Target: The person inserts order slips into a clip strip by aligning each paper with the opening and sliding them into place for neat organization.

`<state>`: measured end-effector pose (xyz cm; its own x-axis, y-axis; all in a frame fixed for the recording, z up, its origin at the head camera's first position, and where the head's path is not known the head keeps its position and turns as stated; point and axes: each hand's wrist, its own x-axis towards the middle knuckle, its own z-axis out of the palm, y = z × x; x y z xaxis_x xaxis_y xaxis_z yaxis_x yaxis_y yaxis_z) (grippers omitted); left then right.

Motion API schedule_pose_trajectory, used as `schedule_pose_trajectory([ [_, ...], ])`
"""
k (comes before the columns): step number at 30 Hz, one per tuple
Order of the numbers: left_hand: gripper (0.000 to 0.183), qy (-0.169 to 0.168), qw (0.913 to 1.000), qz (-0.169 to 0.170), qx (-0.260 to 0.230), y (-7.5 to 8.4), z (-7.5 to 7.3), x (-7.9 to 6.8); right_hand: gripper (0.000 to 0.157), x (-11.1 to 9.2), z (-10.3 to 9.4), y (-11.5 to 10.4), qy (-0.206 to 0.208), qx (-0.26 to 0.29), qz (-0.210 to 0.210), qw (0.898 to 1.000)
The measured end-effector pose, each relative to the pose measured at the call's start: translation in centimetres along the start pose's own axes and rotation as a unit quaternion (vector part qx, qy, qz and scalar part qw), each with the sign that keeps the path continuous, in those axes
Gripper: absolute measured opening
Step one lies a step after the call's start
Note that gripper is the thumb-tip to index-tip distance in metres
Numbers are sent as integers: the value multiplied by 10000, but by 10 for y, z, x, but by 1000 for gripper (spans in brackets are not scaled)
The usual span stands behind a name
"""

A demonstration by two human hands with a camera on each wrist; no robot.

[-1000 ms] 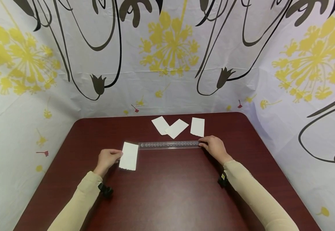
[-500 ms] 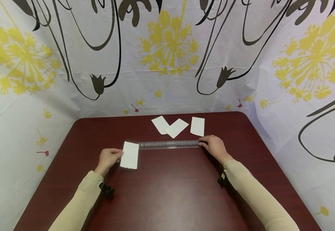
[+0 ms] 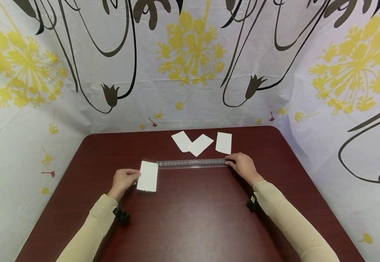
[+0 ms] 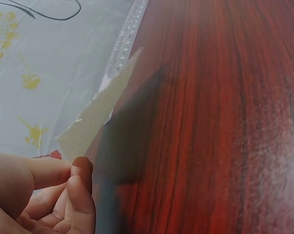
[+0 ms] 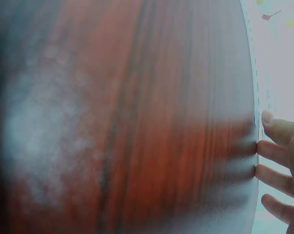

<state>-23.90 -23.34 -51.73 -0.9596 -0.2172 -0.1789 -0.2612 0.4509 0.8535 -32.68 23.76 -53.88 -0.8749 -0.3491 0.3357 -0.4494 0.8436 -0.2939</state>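
My left hand (image 3: pixel 123 181) pinches the left edge of a small white paper slip (image 3: pixel 147 176) between thumb and finger. In the left wrist view the slip (image 4: pixel 100 109) stands tilted above the table, its shadow beside it, with one ragged edge showing. Its right edge meets the left end of a clear plastic ruler (image 3: pixel 192 163), which lies flat across the table. At the ruler's other end, my right hand (image 3: pixel 243 167) holds it with thumb and fingers. The right wrist view shows these fingers (image 5: pixel 273 180) spread along the ruler's edge.
Three more white paper slips lie near the back edge: a left one (image 3: pixel 180 141), a middle one (image 3: pixel 201 145) overlapping it, and a right one (image 3: pixel 224 142) close to my right hand. The dark red wooden table (image 3: pixel 190 218) borders on patterned cloth walls (image 3: pixel 190 105).
My left hand has shifted the paper slip slightly to the right, against the ruler's left end, and straightened it a little. My right hand and the ruler stay in place.
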Motion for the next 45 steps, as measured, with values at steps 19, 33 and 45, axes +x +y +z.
schedule_pose_trajectory([
  [19,27,-37,10000,60,-33,-1,10,3,22,0,0,1,16,-20,-24,10000],
  [33,26,-100,9997,118,-188,0,18,5,23,0,0,-1,-36,-33,10,10000],
  [45,25,-158,9995,142,-254,1,20,5,24,0,1,0,-2,-30,19,10000],
])
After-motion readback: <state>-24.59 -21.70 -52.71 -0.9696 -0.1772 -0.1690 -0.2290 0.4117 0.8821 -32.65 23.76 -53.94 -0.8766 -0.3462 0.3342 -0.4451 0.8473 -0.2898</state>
